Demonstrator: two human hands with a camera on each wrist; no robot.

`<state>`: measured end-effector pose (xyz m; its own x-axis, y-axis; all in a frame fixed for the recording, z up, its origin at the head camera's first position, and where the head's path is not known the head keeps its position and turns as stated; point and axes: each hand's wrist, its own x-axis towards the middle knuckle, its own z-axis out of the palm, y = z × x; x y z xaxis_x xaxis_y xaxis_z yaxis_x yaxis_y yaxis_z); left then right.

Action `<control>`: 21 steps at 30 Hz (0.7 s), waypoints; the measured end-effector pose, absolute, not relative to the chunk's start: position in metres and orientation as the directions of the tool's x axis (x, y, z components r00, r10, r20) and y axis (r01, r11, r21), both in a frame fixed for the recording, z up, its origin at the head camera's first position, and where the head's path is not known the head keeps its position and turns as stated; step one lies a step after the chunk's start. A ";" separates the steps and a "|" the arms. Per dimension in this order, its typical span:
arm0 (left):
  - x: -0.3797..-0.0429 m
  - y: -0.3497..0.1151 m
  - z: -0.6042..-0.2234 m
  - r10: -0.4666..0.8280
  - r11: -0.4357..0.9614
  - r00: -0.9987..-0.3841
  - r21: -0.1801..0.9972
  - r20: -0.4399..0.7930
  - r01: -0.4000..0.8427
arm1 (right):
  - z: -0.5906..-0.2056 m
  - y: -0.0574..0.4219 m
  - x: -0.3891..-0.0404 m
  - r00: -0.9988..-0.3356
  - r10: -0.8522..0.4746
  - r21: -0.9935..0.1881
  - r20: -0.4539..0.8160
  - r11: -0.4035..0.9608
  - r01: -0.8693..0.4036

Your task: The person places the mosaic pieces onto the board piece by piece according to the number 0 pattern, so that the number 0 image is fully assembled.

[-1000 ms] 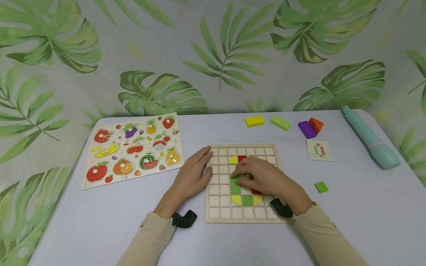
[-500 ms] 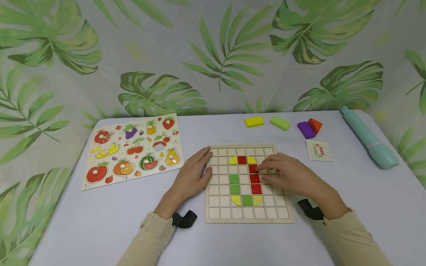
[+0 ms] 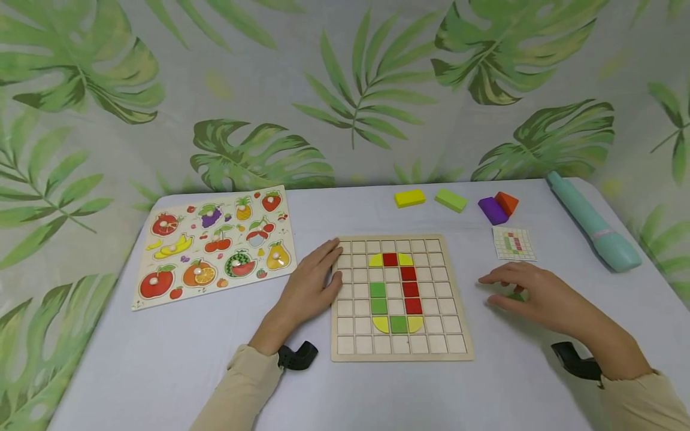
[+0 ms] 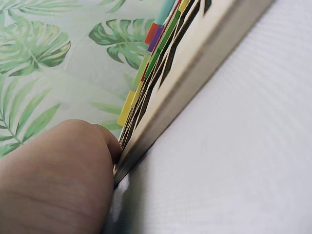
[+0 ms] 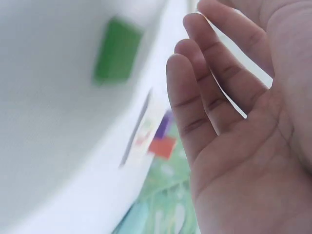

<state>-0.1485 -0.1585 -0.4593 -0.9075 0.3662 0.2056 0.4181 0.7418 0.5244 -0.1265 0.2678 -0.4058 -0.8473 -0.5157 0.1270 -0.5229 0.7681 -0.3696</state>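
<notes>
A wooden grid board [image 3: 350, 345] lies mid-table, with red squares [image 3: 411, 290], green squares [image 3: 378, 306] and yellow rounded pieces [image 3: 380, 325] set in some of its cells. My left hand [image 3: 309, 281] rests on the board's left edge, its fingers extended along the rim. To the right of the board, my right hand [image 3: 544, 296] hovers over a loose green square tile [image 3: 517, 296], which it partly hides in the head view. The right wrist view shows the green tile [image 5: 118, 50] apart from the relaxed fingers, and nothing is held.
A small pattern card [image 3: 514, 243] lies beyond my right hand. Behind it are a purple block [image 3: 493, 211], an orange-red block [image 3: 507, 203], a light green block [image 3: 450, 200] and a yellow block [image 3: 409, 198]. A teal tapered object [image 3: 593, 221] lies far right, a fruit puzzle board [image 3: 215, 245] left.
My right hand has left the board's inlaid pieces and moved right to the loose green tile. A green square now shows uncovered in the left column. The left hand stays on the board's edge.
</notes>
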 end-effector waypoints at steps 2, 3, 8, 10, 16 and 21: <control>-0.149 -0.159 -0.460 0.366 0.741 -0.907 0.525 0.207 0.418 | -0.409 0.279 -0.124 -0.852 -0.510 -0.366 0.119 0.775 -0.516; -0.149 -0.159 -0.460 0.367 0.738 -0.906 0.527 0.211 0.421 | -0.411 0.284 -0.122 -0.854 -0.507 -0.365 0.117 0.778 -0.512; -0.149 -0.160 -0.460 0.369 0.735 -0.903 0.526 0.219 0.428 | -0.415 0.302 -0.113 -0.869 -0.487 -0.380 0.083 0.791 -0.480; -0.150 -0.160 -0.460 0.369 0.740 -0.904 0.520 0.216 0.426 | -0.416 0.307 -0.111 -0.872 -0.482 -0.376 0.088 0.795 -0.477; -0.150 -0.160 -0.459 0.369 0.735 -0.902 0.525 0.222 0.430 | -0.421 0.313 -0.110 -0.864 -0.487 -0.362 0.129 0.788 -0.498; -0.149 -0.159 -0.460 0.368 0.729 -0.902 0.532 0.225 0.430 | -0.421 0.308 -0.111 -0.858 -0.489 -0.358 0.158 0.782 -0.511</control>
<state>-0.1492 -0.1589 -0.4597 -0.9021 0.3684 0.2247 0.4304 0.7294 0.5317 -0.1115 0.3079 -0.4214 -0.8580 -0.4886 0.1583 -0.5111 0.7817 -0.3575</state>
